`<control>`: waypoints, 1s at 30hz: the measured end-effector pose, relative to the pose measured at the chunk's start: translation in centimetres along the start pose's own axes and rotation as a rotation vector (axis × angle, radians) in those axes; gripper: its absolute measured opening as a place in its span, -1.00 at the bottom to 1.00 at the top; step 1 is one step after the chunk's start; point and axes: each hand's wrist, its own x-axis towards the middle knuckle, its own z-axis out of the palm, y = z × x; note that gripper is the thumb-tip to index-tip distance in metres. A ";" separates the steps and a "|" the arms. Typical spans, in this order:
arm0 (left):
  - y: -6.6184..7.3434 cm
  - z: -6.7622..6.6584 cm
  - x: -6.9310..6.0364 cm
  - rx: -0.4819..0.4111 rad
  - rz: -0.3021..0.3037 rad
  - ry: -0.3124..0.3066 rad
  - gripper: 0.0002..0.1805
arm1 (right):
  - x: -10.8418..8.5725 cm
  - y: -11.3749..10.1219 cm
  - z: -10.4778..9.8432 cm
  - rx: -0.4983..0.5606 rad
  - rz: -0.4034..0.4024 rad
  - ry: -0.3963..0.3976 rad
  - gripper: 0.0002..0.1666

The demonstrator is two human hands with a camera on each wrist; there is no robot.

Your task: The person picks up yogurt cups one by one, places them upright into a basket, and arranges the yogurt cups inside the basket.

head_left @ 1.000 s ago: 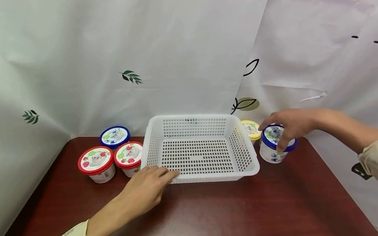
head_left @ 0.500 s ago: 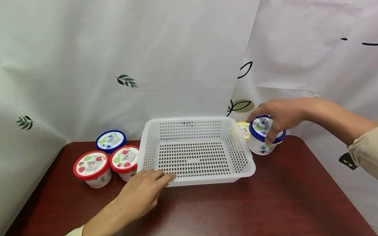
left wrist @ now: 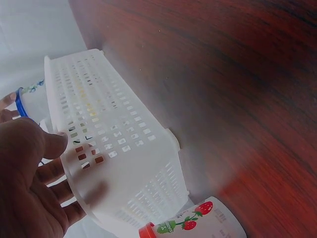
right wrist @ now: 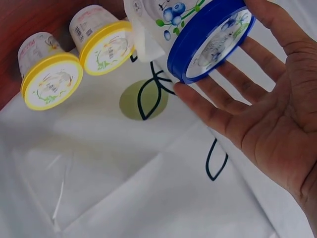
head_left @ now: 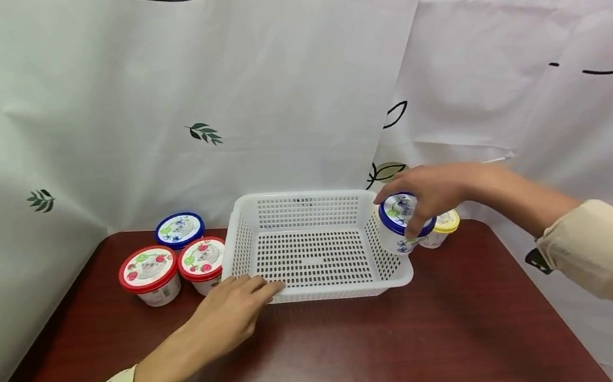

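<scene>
the right hand (head_left: 428, 189) grips the blue-lidded tub (head_left: 397, 216) by its lid at three o'clock on the white basket (head_left: 330, 291), best carried level and clear of the rim, while the left hand (head_left: 223, 312), pinching the rim at eight o'clock, should brace against sliding.

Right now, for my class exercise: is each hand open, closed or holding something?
Left hand: holding the rim of the white basket.
Right hand: holding a blue-lidded tub.

Head view looks down; wrist views (nearer) share held tub (head_left: 396, 220).
</scene>
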 end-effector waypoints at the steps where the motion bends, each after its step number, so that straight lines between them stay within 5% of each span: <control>1: 0.0 0.0 0.0 0.001 0.000 -0.001 -0.50 | 0.2 -0.1 0.1 -0.003 -0.001 -0.002 -0.02; 30: -0.7 0.2 -0.3 0.014 0.007 0.056 -0.41 | 4.0 -3.1 3.0 -0.070 -0.059 -0.048 -0.03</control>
